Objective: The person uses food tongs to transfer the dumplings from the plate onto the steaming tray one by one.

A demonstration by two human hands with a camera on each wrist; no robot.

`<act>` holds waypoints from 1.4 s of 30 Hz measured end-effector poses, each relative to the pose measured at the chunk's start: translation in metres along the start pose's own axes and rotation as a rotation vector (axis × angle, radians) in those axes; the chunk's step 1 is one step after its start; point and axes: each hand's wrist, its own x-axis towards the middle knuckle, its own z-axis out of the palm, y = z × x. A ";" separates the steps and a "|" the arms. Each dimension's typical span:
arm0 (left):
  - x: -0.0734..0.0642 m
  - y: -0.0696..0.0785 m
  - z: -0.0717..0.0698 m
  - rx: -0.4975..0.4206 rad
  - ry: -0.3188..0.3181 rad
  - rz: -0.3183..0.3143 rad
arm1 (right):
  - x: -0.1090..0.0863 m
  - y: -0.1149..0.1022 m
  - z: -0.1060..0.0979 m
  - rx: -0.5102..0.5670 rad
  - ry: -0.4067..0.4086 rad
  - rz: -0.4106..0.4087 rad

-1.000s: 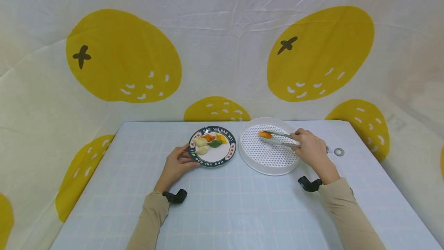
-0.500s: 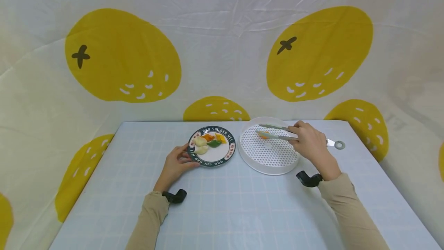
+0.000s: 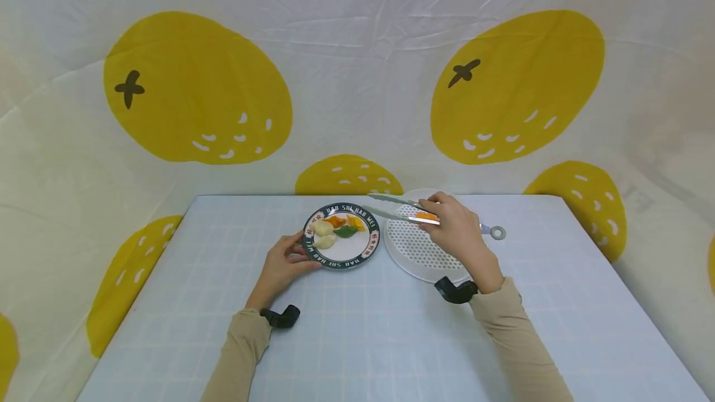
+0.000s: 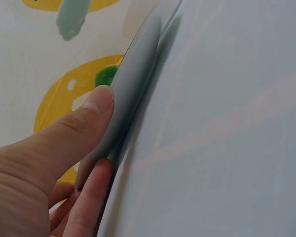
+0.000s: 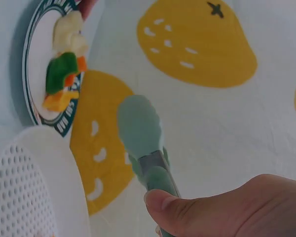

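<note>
My left hand (image 3: 285, 267) grips the left rim of a round plate (image 3: 349, 252) with a dark green lettered border. In the left wrist view, its thumb (image 4: 96, 101) lies over the rim with fingers underneath. On the plate sit small dumpling-shaped pieces: pale ones (image 3: 324, 241), an orange one (image 3: 335, 221), a yellow one (image 3: 355, 223) and a green one (image 3: 345, 231). My right hand (image 3: 457, 228) holds tongs (image 5: 139, 126) with pale green tips, raised and parted near the plate's upper right. Nothing shows between the tips. Behind the tongs, an orange piece (image 3: 427, 216) lies in a white perforated tray.
The round white perforated tray (image 3: 418, 269) stands right of the plate, partly covered by my right hand. Both sit near the far edge of a pale checked table (image 3: 357, 340). A cloth printed with yellow fruit (image 3: 357, 110) hangs behind.
The right hand lifts the tongs off the orange piece in the tray and moves left, their tips now near the plate. The left hand and plate stay put.
</note>
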 end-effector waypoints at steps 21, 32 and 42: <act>0.003 0.001 0.001 0.006 -0.014 -0.024 | -0.005 -0.039 0.056 -0.071 -0.057 -0.087; 0.002 0.003 -0.001 0.009 -0.010 -0.021 | -0.006 -0.045 0.062 -0.116 -0.027 -0.078; 0.002 -0.001 -0.001 -0.057 -0.018 0.008 | -0.010 -0.049 0.062 -0.121 0.017 -0.102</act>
